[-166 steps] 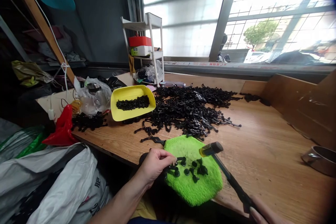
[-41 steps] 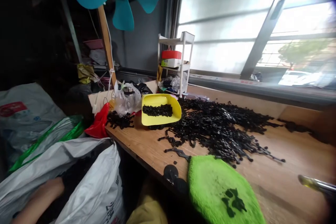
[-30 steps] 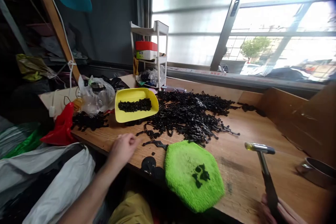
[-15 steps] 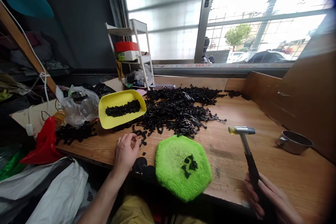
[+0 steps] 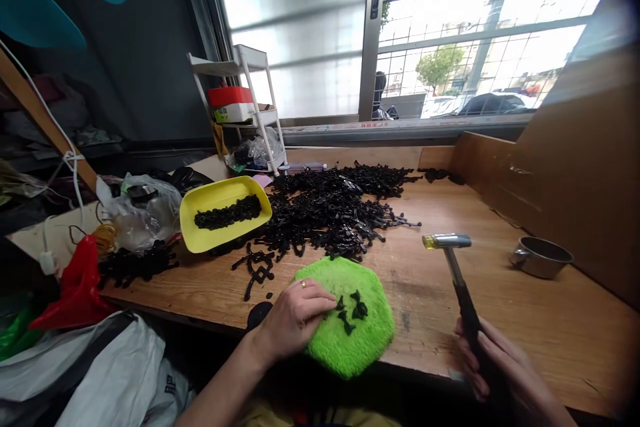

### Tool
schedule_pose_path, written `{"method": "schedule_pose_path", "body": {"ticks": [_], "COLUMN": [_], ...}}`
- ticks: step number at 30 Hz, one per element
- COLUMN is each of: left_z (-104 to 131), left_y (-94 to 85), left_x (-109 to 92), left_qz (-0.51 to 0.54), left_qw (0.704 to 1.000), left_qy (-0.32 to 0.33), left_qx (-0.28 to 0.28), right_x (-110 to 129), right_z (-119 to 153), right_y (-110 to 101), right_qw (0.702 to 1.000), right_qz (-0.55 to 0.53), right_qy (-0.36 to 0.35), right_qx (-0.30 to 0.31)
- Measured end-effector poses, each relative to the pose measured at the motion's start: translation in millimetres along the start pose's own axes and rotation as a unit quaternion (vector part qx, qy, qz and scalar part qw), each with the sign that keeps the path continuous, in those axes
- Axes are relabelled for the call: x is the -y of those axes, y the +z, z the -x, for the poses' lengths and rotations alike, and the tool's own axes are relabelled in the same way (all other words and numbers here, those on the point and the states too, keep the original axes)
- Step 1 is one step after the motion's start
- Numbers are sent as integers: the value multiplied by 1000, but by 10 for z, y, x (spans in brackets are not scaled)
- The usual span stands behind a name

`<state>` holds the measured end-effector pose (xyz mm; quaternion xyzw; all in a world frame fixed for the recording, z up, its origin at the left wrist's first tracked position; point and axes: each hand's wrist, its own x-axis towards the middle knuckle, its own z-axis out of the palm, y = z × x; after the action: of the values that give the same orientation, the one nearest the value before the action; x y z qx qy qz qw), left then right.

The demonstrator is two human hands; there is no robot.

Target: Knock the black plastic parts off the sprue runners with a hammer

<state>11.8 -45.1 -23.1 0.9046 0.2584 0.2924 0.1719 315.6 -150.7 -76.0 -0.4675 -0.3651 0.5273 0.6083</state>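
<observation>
My left hand [image 5: 299, 312] rests over the left part of a fuzzy green pad [image 5: 370, 340], its fingertips pinched at a small black piece [image 5: 341, 303]. Several other small black pieces [image 5: 359, 309] lie on the pad just right of the fingertips. My right hand [image 5: 487, 360] is wrapped round the black handle of a hammer [image 5: 463, 287], held up over the table to the right of the pad. The hammer's head is silver with a yellow end.
A large heap of black parts [image 5: 330, 213] lies behind the pad. Left of it is a yellow tray [image 5: 193, 237] holding black pieces. A metal cup [image 5: 543, 259] stands at the right. A white shelf rack [image 5: 257, 117] and plastic bags [image 5: 150, 213] are at the back left.
My left hand has moved right, from the loose black parts near the yellow tray to the green pad. The view has shifted slightly; my right hand still holds the hammer.
</observation>
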Motion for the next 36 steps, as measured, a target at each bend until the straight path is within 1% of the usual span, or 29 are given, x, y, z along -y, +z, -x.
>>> {"method": "schedule_pose_path", "body": {"ticks": [2,5,9,11,17,19,21,24,26,28,31,33,34,36], "left_z": [60,72,8,-6,112,149,157,138,142,176,219,168,104,-93], "left_y": [-1,17,44,51,96,108,112,115,129,151,164,135,109,49], "left_x": [-6,-75,-172,-185,-136,-146,-180,-227,-225,-202,-180,-186,-190,-180], "left_qz": [7,-6,-62,-71,-42,-39,-48,-79,-82,-66,-33,-17,-12,-5], "left_qw": [1000,999,998,997,993,991,993,996,995,996,995,994,994,996], "left_qy": [-8,-10,18,15,-81,-90,-61,18,47,46,23,-2,-13,-24], "left_qx": [-16,-36,3,-3,-73,-93,-93,-43,-29,-49,-90,-110,-112,-84], "right_x": [-1,9,38,53,53,37,21,6,8,17,32,34,31,19], "right_z": [-1,4,19,25,22,15,10,9,15,22,27,21,16,8], "right_y": [4,18,39,49,52,44,33,21,20,24,35,42,44,44], "right_qw": [1000,1000,1000,1000,1000,1000,1000,1000,1000,1000,1000,1000,1000,1000], "right_qz": [-1,0,7,10,11,11,13,17,19,19,16,15,15,14], "right_qy": [0,-5,-13,-13,-11,-11,-11,-14,-15,-16,-15,-15,-16,-17], "right_qx": [-4,-7,-8,-9,-14,-13,-11,-10,-12,-14,-15,-16,-17,-19]}}
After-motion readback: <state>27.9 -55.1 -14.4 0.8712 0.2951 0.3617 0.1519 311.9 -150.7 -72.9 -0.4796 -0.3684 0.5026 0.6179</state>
